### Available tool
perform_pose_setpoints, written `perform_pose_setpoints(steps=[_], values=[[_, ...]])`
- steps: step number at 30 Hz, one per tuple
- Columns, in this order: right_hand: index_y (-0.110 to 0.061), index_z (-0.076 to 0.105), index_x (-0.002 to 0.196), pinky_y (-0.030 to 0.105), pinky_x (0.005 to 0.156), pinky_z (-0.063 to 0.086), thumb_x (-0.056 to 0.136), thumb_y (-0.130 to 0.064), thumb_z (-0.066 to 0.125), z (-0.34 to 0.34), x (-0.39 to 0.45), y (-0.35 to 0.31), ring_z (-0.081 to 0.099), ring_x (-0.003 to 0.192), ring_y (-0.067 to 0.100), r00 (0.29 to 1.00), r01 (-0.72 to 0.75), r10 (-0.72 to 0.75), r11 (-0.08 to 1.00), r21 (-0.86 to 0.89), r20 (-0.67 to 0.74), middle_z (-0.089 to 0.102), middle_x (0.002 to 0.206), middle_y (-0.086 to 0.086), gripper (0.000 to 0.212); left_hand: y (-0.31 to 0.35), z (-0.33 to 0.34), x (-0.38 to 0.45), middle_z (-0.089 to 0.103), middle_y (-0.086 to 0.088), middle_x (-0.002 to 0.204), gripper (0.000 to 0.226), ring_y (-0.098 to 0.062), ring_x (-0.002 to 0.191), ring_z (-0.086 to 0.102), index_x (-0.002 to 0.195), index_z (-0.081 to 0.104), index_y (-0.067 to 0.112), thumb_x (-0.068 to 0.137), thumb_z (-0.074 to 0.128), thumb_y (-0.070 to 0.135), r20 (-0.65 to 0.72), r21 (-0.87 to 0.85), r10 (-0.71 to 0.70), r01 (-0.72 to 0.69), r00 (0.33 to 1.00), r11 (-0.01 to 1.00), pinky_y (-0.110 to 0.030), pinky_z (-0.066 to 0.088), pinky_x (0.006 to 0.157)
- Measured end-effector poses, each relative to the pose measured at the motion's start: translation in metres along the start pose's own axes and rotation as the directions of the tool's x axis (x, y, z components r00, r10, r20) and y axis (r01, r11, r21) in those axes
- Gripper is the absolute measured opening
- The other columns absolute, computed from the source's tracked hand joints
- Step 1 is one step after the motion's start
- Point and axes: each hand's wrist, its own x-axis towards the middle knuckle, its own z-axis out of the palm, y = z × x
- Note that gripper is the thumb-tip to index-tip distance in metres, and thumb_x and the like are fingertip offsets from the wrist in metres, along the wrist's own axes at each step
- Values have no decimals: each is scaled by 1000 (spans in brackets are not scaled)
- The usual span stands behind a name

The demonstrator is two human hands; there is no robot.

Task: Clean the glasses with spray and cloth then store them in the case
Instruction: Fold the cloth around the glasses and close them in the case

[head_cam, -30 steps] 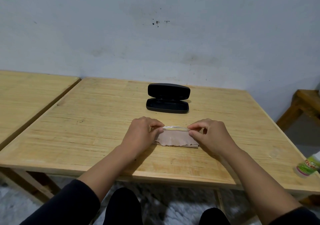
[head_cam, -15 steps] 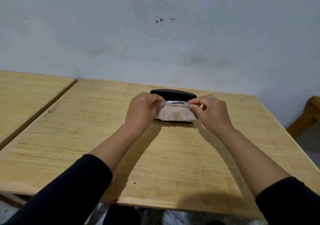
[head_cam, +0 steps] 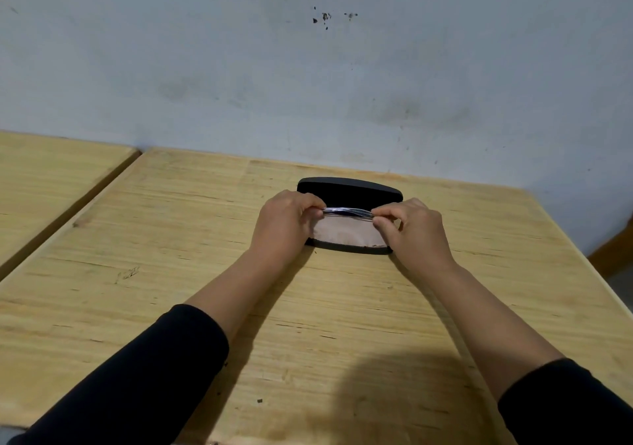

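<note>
Fingers of the left hand [head_cam: 286,225] and right hand [head_cam: 412,230] are pinched narrow on the two ends of one pair of folded glasses [head_cam: 347,211], with one pinkish cloth [head_cam: 347,234] hanging below it between the fingertips. Directly behind and under the fingers lies one open black case [head_cam: 349,191] on the wooden table [head_cam: 171,239]. Half a second ago the glasses sat slightly higher over the case; a second ago they were well short of it.
</note>
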Motion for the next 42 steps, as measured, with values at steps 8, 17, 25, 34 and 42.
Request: perform_pose_setpoints(steps=[8, 17, 25, 34, 42], values=[[-12, 71, 105, 21, 84, 37, 85, -15, 65, 2, -1, -1, 58, 98, 22, 996, -78, 78, 997, 5, 34, 65, 95, 7, 21, -4, -1, -2, 74, -3, 95, 19, -18, 90, 65, 101, 71, 17, 85, 64, 23, 71, 23, -74, 73, 995, 997, -15, 40, 78], [-20, 66, 114, 21, 81, 38, 74, -29, 75, -5, -16, 11, 58, 84, 16, 980, -194, 191, 979, 66, 49, 64, 118, 9, 42, -8, -21, -20, 68, 4, 112, 36, -11, 104, 60, 107, 68, 27, 73, 73, 36, 135, -50, -220, 229, 966, 972, -15, 35, 89], [-24, 68, 111, 19, 75, 38, 76, -29, 74, -4, -15, 16, 60, 82, 16, 976, -214, 210, 972, 96, 51, 65, 114, 5, 36, -5, -23, -19, 67, 2, 115, 39, -9, 95, 60, 108, 67, 27, 70, 76, 35, 149, -123, -296, 315, 943, 941, -26, 44, 94], [-18, 65, 117, 2, 67, 45, 87, -19, 63, -17, -1, 11, 62, 89, 8, 916, -288, 382, 835, 468, -119, 67, 103, -1, 30, -17, -22, -23, 62, -3, 124, 82, -5, 102, 56, 134, 45, 18, 62, 83, 28, 287, -248, -351, 423, 892, 872, -14, 39, 90], [-14, 70, 108, -3, 52, 39, 88, -16, 62, -14, 17, 13, 59, 56, -12, 923, -337, 385, 820, 463, -11, 68, 84, -1, 21, -18, -21, -24, 61, -2, 126, 81, -10, 109, 58, 136, 42, 19, 65, 81, 23, 269, -270, -358, 427, 894, 863, -18, 39, 94]])
